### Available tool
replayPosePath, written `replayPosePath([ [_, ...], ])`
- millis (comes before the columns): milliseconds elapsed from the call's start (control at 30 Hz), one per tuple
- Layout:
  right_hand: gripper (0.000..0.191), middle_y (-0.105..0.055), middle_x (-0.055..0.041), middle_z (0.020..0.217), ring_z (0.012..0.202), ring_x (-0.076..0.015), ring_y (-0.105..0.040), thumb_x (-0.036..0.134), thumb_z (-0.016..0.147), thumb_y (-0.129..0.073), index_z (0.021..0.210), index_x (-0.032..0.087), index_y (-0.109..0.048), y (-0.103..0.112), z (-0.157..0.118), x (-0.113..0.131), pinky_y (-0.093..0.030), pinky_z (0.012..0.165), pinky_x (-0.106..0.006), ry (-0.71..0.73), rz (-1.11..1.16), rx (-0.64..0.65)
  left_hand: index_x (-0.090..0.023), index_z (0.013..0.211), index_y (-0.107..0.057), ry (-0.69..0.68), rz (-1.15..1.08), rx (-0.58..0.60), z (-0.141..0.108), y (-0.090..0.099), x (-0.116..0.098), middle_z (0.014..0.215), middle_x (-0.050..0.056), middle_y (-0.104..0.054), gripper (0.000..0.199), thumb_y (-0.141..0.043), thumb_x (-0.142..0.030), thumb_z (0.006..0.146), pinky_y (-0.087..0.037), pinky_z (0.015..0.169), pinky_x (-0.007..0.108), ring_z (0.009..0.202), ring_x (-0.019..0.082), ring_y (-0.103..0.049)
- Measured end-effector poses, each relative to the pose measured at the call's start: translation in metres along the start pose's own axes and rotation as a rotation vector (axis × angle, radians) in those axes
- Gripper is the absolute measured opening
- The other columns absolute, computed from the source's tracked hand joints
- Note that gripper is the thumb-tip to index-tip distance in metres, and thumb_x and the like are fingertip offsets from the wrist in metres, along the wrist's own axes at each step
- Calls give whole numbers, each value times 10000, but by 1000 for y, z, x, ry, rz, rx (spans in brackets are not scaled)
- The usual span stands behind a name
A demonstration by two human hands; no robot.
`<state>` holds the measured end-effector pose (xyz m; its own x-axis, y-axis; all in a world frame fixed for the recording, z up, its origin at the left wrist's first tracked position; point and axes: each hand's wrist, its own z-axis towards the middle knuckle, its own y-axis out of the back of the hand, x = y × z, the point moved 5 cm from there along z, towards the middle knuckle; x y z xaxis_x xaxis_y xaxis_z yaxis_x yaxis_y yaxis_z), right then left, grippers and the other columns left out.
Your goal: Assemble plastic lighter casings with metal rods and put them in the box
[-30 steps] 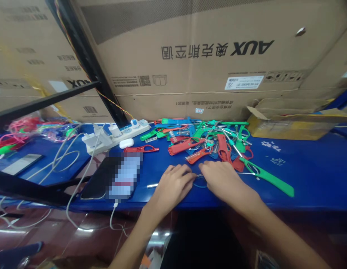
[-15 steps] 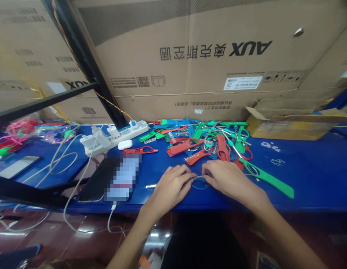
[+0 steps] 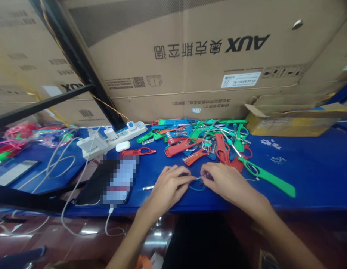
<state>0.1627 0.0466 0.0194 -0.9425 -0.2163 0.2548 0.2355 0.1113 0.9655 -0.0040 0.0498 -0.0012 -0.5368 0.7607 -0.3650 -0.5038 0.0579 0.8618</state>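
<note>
A blue lighter casing (image 3: 197, 185) with a finger loop lies low over the blue table between my hands, mostly covered by them. A metal tube (image 3: 148, 188) sticks out to the left from under my left hand (image 3: 173, 186). The fingers of that hand are closed around the casing. My right hand (image 3: 223, 181) is closed at the loop's right side, its thumb and finger pinched by a small pale part. Something dark purple shows at its fingertips, too small to name. Just beyond lies a pile of red lighter casings (image 3: 179, 148), with green and blue ones among them.
A green casing (image 3: 276, 183) lies right of my right hand. Farther right stand an open carton (image 3: 288, 125) and small white bits (image 3: 270, 144). To the left are phones (image 3: 121, 179), a white earbud case (image 3: 123, 146), a power strip (image 3: 131, 132) and loose cables.
My right fingertips have shifted slightly, and a dark purple bit now shows at them. Both hands stay closed at the blue casing. The view has moved a little.
</note>
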Motion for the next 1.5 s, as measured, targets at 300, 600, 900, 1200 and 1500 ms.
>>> replayPosePath([
  [300,88,-756,-10,994,955,-224,-696,242,970,-620,931,240,-698,5,1,-3,-381,706,-293,-38,56,22,-232,1123,-704,-46,122,-68,-3,1,-9,1079,11,-737,203,-525,-199,1034,-376,858,391,917,184,-607],
  [600,83,-758,-37,976,950,-260,-707,233,968,-622,947,220,-701,6,2,1,-379,668,-309,-43,-25,8,-210,966,-714,-25,178,-67,-1,4,-14,1045,19,-743,189,-563,-307,1025,-366,856,413,896,200,-607],
  [900,173,-709,-21,1034,897,-188,-703,294,1042,-524,1069,232,-683,-8,-18,-9,-490,782,-294,152,190,-125,-214,1095,-678,23,137,-92,-3,2,-11,1072,17,-753,163,-608,-334,1010,-375,909,411,929,204,-632],
  [1200,233,-714,-45,1029,824,-160,-705,365,1051,-508,1085,225,-691,-25,-27,-17,-499,740,-252,227,270,-323,-238,1127,-674,136,94,-188,-22,20,-5,1114,23,-744,188,-659,-356,981,-398,927,395,1002,205,-648],
  [1500,259,-714,-35,962,789,-150,-697,340,1065,-470,980,221,-683,-25,-27,-18,-481,706,-244,227,284,-307,-252,1022,-722,177,-1,-121,-27,19,-5,1045,0,-741,133,-589,-259,1023,-418,873,367,948,172,-634],
])
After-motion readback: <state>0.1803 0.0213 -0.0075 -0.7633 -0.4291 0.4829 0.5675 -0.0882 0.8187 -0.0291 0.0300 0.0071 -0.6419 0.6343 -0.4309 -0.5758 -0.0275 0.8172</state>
